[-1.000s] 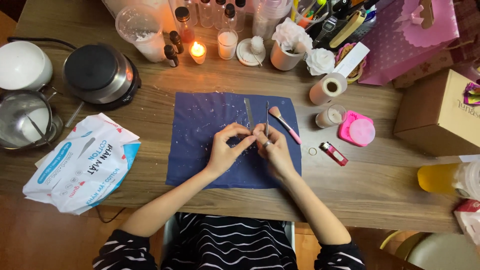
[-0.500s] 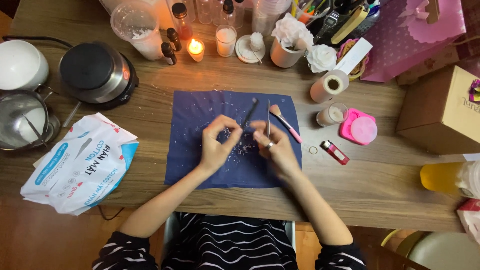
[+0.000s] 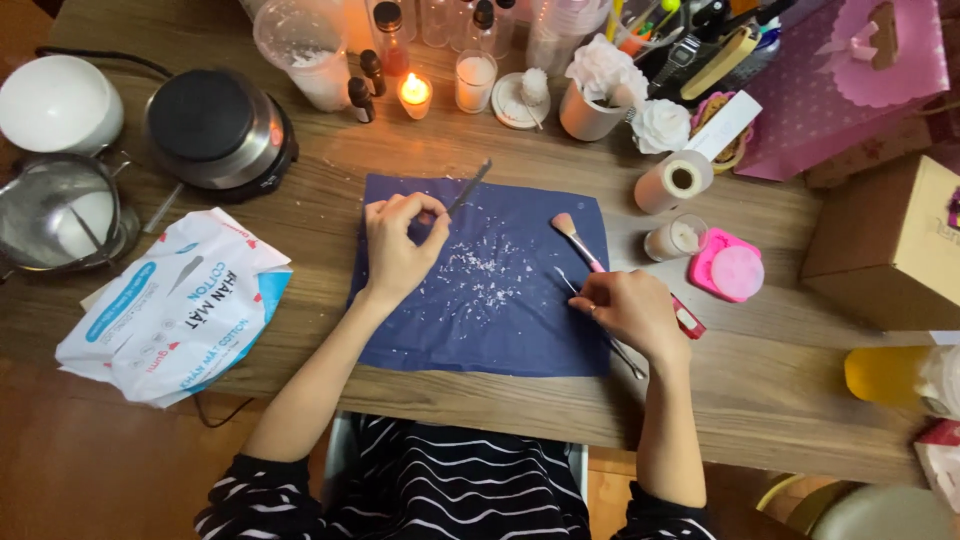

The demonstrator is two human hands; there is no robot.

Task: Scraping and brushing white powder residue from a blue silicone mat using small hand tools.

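A dark blue cloth (image 3: 510, 330) lies on the wooden table, sprinkled with white flakes (image 3: 478, 268) in its middle. My left hand (image 3: 400, 245) is at the cloth's upper left, pinching a thin metal tool (image 3: 468, 187) that points up and right. My right hand (image 3: 625, 308) rests at the cloth's right edge, closed on a slim metal stick (image 3: 600, 325) that runs diagonally under the palm. A pink-handled brush (image 3: 578, 238) lies on the cloth just above my right hand.
A small hot plate (image 3: 218, 128), a steel pot (image 3: 62, 212) and a white plastic bag (image 3: 175, 305) sit at left. A lit candle (image 3: 414, 92), jars and bottles line the back. A tape roll (image 3: 672, 182), pink mould (image 3: 730, 272) and cardboard box (image 3: 900, 245) stand at right.
My hands were together over the cloth's middle. They have moved apart: the left hand up-left with the metal tool, the right hand down to the cloth's right edge.
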